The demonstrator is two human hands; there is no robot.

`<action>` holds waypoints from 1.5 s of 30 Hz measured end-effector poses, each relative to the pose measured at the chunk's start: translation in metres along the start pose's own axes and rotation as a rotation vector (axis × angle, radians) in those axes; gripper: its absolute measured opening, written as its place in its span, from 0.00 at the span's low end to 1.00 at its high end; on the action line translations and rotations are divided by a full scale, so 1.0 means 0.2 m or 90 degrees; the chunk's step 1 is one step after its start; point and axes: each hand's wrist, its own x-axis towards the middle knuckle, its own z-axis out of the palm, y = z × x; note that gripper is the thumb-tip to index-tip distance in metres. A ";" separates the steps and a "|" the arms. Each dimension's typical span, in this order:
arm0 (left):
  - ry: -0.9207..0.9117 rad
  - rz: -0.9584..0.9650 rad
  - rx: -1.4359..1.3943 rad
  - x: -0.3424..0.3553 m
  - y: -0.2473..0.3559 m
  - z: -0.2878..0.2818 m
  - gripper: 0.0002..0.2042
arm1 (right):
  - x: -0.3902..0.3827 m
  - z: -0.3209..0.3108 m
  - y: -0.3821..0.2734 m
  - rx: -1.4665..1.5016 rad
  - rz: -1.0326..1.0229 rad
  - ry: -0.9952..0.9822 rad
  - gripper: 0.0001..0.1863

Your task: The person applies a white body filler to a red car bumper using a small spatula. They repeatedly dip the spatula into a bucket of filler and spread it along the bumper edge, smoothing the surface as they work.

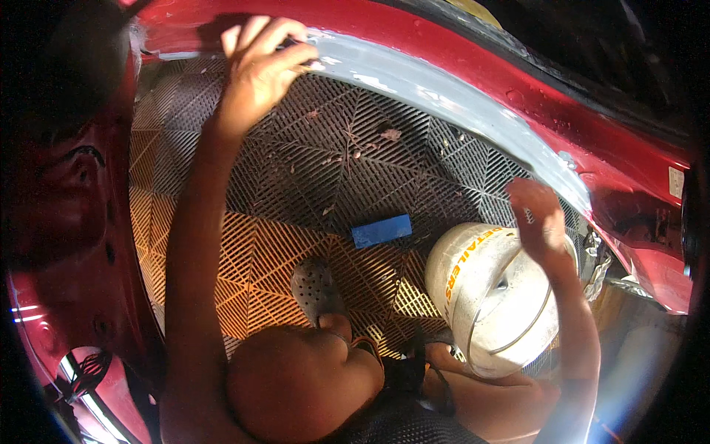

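Note:
My left hand is at the far left end of a grey-coated strip along the red car sill. Its fingers are bent but apart over the edge, and I see nothing held in it. My right hand hangs above the white bucket, close to the right part of that strip. Its fingers are foreshortened and partly hidden, so whether they touch the strip or hold anything is unclear. Between the two arms, a flat blue rectangular block lies on the floor tiles.
A red car door panel stands open on my left. Slatted floor tiles, dark and orange, carry scattered bits of debris. My bent knees and a perforated grey clog are close below. Crumpled material sits right of the bucket.

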 end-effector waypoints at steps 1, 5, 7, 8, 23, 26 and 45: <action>0.007 0.022 0.027 -0.01 -0.09 0.02 0.09 | -0.06 0.00 0.07 0.047 0.048 0.023 0.08; -0.037 0.095 -0.073 0.08 0.04 0.10 0.11 | -0.11 -0.02 0.12 0.091 0.157 -0.043 0.09; 0.000 0.107 -0.029 0.10 0.06 0.16 0.11 | -0.10 0.00 0.13 0.095 0.183 -0.050 0.10; 0.041 0.077 -0.015 0.06 0.01 0.15 0.11 | -0.13 0.00 0.13 0.102 0.200 -0.049 0.10; -0.012 0.106 -0.015 0.08 0.09 0.14 0.11 | -0.12 0.01 0.09 0.122 0.157 0.033 0.10; 0.032 0.032 0.035 -0.04 -0.12 0.06 0.11 | -0.13 0.01 0.12 0.116 0.198 -0.056 0.12; 0.018 -0.432 -0.510 -0.23 1.03 0.17 0.19 | 0.50 0.34 -0.77 0.688 0.353 -0.070 0.23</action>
